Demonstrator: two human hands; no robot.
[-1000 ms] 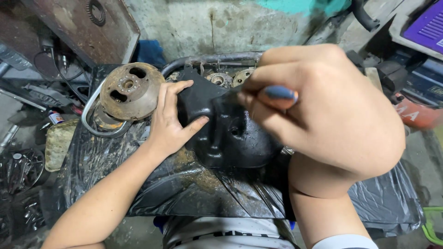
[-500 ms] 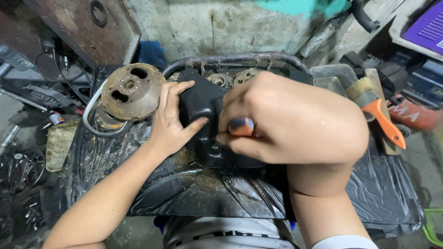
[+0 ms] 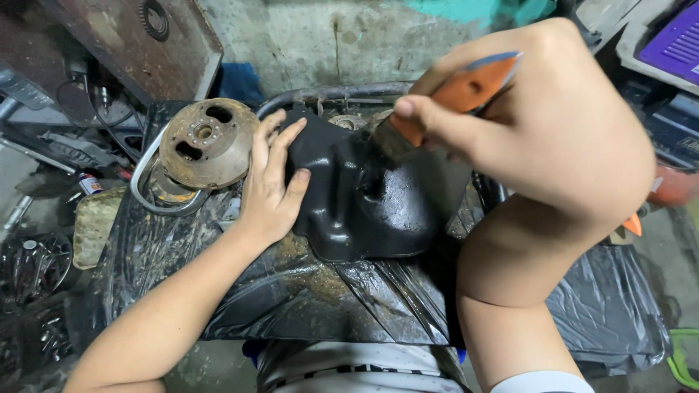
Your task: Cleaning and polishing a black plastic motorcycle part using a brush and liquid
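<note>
A glossy black engine cover [image 3: 371, 196] lies on a black plastic sheet [image 3: 306, 291] in the middle of the view. My left hand [image 3: 271, 182] presses flat on the cover's left edge, fingers spread. My right hand [image 3: 553, 124] grips a paintbrush with an orange handle [image 3: 466, 91]; its dark bristles touch the top of the cover. The brush's bristle end is partly hidden by my thumb.
A rusty round flywheel [image 3: 205, 144] with a grey hose looped under it sits left of the cover. A rusted metal plate [image 3: 124, 44] leans at the back left. Dark engine parts [image 3: 36, 269] lie at the far left, a purple tray [image 3: 673, 40] at the top right.
My right hand has turned and lifted, so the orange brush handle now shows in its grip and the bristles rest on the cover's top. The left hand stays in place.
</note>
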